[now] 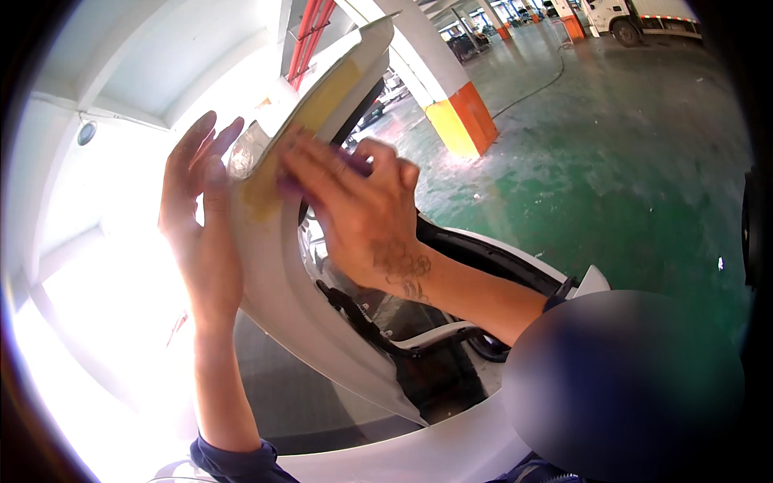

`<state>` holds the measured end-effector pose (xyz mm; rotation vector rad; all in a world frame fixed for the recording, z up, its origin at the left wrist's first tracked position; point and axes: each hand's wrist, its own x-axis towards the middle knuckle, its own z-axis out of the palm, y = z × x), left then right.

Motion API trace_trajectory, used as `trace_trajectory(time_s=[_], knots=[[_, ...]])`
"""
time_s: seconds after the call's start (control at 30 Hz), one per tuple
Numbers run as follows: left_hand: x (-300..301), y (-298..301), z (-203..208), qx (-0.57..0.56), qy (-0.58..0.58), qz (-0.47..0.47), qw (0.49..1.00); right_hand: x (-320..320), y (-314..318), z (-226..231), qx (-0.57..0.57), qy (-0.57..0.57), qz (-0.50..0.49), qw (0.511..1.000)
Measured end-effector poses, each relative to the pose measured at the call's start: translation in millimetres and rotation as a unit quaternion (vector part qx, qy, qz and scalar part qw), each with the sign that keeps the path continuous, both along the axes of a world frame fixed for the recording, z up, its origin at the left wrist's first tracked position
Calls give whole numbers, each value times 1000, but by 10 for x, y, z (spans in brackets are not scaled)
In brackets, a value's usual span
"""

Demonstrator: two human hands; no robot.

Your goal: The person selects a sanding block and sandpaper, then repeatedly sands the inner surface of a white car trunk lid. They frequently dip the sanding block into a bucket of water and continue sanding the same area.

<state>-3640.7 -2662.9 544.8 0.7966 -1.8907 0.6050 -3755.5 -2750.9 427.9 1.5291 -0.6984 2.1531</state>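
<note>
A white car body panel (278, 258) curves upward, with a dull yellow filler-like patch (328, 95) along its upper part. My right hand (362, 201) presses a purple pad (291, 187) against this patch. The fingers wrap over the pad and hide most of it; motion blurs the fingertips. My left hand (201, 217) is raised at the panel's left edge, fingers apart and holding nothing; I cannot tell whether it touches the panel. A clear, shiny lamp-like piece (245, 150) shows between my left fingertips and the patch.
Below my right forearm lies an opening in the car body with black trim (362, 326). Dark glass (298, 402) is at the lower left. A white, yellow and orange pillar (460, 121) rises from the green floor (580, 177). A truck (636, 20) stands far back.
</note>
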Motion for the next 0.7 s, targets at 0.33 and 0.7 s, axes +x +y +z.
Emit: trace_trajectory(time_s=[0.33, 0.7], knots=[[15, 35, 2, 5, -21, 37, 999, 78, -68, -12, 3, -27, 28, 999], [57, -16, 3, 3, -31, 7, 999, 197, 84, -180, -2, 36, 45, 998]])
